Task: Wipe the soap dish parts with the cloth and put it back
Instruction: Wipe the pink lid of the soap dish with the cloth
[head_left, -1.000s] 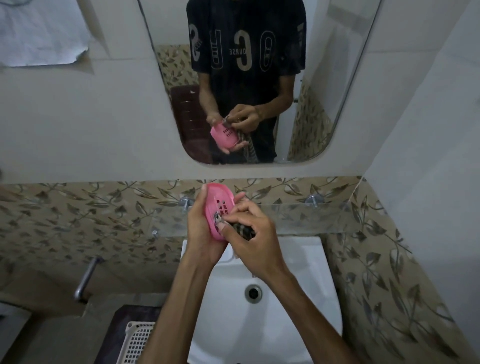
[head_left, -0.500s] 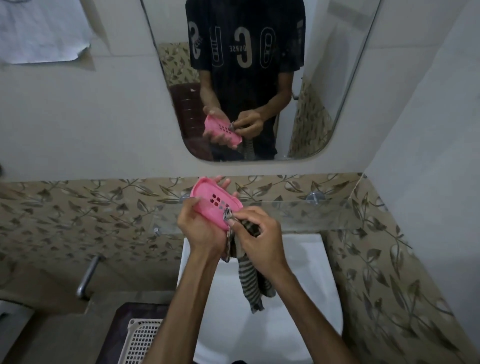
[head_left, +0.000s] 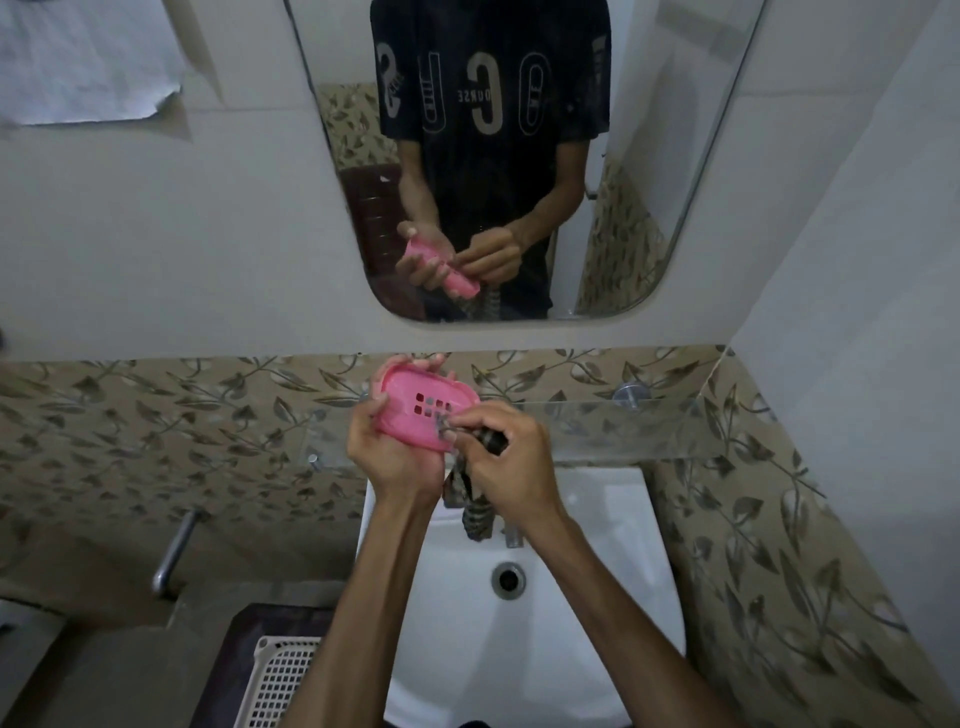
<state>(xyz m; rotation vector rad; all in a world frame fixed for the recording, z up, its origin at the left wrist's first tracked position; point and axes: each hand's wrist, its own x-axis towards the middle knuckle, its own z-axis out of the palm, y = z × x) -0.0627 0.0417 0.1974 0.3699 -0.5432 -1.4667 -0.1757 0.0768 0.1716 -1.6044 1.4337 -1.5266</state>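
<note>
Soap dish part (head_left: 415, 402), pink and oval with a small block of square drain holes near its middle, held above the white sink (head_left: 613, 519) with its hollow face turned toward the camera. Left hand (head_left: 395, 457) grips it from below and from the left end: the thumb curls over the near rim, and fingertips show past the far rim. Right hand (head_left: 506, 462), just right of that grip and touching the dish, pinches a bunched corner of the striped cloth (head_left: 478, 514) between thumb and curled fingers and presses it onto the dish floor beside the drain holes, at the near right edge. From the pinch the rest of the cloth hangs straight down between the two wrists, its end level with the tap (head_left: 511, 535) at the back of the sink. Directly beyond the gripped dish runs a clear glass shelf (head_left: 623, 426) on metal pegs against leaf-patterned tiles. Above the hands, a wall mirror (head_left: 519, 156) repeats the hold: pink part in one hand, cloth in the other. Below and left of the forearms, a white perforated basket (head_left: 280, 680) sits beside the sink.
</note>
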